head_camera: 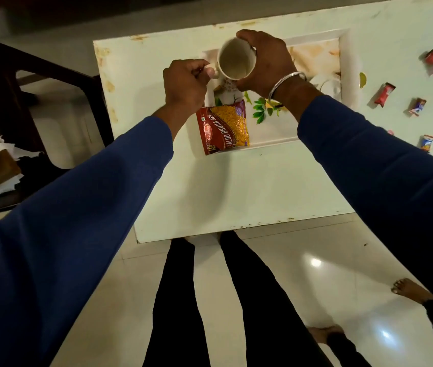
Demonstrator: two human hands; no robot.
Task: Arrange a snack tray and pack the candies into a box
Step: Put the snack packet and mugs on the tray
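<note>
An empty cream mug (235, 60) hangs above the white floral tray (346, 53), held by both hands. My left hand (186, 83) pinches its handle; my right hand (265, 60) wraps its far side. On the tray's near left corner lies a red and yellow Aloo Bhujia snack packet (224, 128), overhanging the rim. A white cup (328, 84) sits at the tray's right end, partly hidden by my wrist. Several wrapped candies lie on the table to the right, among them a red one (383, 94) and a blue-red one (417, 107). No box is in view.
The white table (236, 192) ends close to my legs. A dark chair (40, 83) stands at the left with paper and a brown thing on it. Another person's bare feet (410, 290) stand on the glossy floor at the right.
</note>
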